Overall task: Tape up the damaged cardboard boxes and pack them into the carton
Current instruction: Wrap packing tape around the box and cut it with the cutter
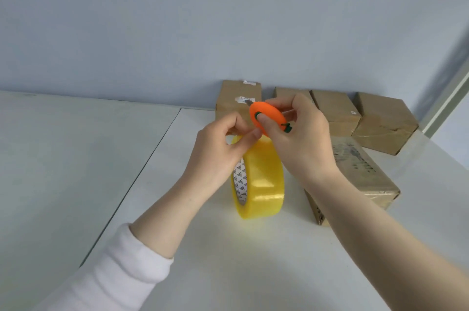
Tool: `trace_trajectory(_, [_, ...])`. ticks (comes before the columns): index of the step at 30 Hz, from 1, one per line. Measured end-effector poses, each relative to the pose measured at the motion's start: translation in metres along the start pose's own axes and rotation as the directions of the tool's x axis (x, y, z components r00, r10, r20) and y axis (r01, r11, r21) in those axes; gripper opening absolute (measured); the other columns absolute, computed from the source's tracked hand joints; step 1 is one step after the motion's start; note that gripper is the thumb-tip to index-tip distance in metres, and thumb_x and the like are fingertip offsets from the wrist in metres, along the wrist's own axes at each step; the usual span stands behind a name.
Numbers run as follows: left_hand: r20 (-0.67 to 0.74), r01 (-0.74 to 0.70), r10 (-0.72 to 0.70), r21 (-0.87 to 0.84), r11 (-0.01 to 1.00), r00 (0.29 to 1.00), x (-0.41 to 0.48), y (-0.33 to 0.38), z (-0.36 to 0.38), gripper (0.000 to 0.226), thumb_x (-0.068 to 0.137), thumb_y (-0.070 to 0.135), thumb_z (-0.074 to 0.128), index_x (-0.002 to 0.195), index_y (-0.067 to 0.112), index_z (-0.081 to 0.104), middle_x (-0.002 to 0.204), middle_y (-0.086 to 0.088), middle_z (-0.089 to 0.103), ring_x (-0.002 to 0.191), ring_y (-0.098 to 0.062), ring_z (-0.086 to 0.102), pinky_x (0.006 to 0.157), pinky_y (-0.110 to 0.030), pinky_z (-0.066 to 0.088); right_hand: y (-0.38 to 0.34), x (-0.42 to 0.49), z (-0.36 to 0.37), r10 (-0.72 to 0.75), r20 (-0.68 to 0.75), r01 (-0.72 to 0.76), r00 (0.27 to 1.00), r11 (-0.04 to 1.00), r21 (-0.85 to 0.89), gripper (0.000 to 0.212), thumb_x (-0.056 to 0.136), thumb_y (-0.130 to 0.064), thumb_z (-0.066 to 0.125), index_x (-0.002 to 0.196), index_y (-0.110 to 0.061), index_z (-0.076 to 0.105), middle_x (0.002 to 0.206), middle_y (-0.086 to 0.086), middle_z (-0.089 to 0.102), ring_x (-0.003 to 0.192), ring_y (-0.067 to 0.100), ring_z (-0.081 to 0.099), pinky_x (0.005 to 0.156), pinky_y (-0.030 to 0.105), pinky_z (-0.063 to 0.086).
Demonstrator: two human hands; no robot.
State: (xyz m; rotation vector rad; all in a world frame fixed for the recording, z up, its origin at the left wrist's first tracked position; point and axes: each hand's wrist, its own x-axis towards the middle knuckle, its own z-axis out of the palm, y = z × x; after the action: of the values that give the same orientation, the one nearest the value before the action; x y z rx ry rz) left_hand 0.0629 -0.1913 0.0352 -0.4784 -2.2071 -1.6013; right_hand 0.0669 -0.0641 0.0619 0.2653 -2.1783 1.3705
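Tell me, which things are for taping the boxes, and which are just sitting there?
For the job: yellow tape roll, orange cutter, near box, four boxes by the wall.
Just there: white table, wall.

left grip (215, 150): pinching | right grip (297, 138): curled, clasping | both raised, close together

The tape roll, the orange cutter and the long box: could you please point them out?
tape roll (264, 183), head view, yellow outer band.
orange cutter (270, 110), head view, round body.
long box (360, 171), head view, top face.
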Motion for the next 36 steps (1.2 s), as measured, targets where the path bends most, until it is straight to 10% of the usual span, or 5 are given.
trace_trajectory(12, [-0.118,-0.111,0.110,0.001,0.994,0.987,0.000,0.026,0.019,0.018,0.086,0.023,0.064,0.072,0.019,0.053,0.077,0.009,0.066,0.075,-0.005,0.060,0.072,-0.019,0.043,0.050,0.025,-0.122,0.536,-0.132,-0.426,0.834,0.777,0.464,0.022,0.092,-0.021,0.058,0.112,-0.012,0.058,0.095,0.001,0.062,0.073,0.014,0.059,0.064,0.027,0.049])
trace_trajectory(23, [-0.014,-0.148,0.148,-0.139,0.979,0.989,0.024,0.064,0.039,0.015,0.086,0.019,0.059,0.075,0.026,0.054,0.079,0.006,0.065,0.077,-0.005,0.061,0.076,-0.021,0.045,0.164,-0.053,-0.177,0.516,-0.149,-0.466,0.844,0.566,-0.680,0.036,0.091,-0.044,0.051,0.122,-0.027,0.060,0.128,0.011,0.051,0.122,0.032,0.035,0.101,0.037,0.030])
trace_trajectory(27, [-0.005,-0.099,0.101,-0.227,0.969,0.995,0.036,0.085,0.053,0.019,0.091,0.013,0.058,0.075,0.021,0.052,0.074,0.008,0.066,0.070,-0.001,0.062,0.069,-0.017,0.044,0.095,-0.059,-0.171,0.222,-0.046,-0.227,0.974,0.964,-0.137,0.041,0.085,-0.064,0.041,0.113,-0.042,0.059,0.128,-0.012,0.053,0.126,0.009,0.038,0.092,0.018,0.036])
trace_trajectory(31, [0.081,0.056,-0.034,-0.277,0.959,0.996,0.056,0.098,0.078,0.018,0.091,0.015,0.058,0.075,0.019,0.051,0.071,0.007,0.065,0.060,-0.001,0.060,0.056,-0.015,0.044,0.042,-0.059,-0.153,-0.109,0.319,0.064,0.942,0.987,0.149,0.048,0.081,-0.064,0.050,0.116,-0.032,0.055,0.115,-0.020,0.061,0.116,0.000,0.052,0.091,0.014,0.041])
trace_trajectory(36, [0.258,0.371,-0.302,-0.283,0.884,0.918,0.090,0.072,0.107,0.023,0.092,0.009,0.055,0.073,0.018,0.047,0.067,0.000,0.054,0.060,-0.011,0.051,0.059,-0.022,0.045,0.036,-0.028,-0.137,0.041,0.140,-0.083,0.989,0.948,0.308,0.025,0.080,-0.044,0.053,0.086,-0.020,0.057,0.068,-0.015,0.060,0.063,-0.004,0.054,0.057,0.008,0.041])
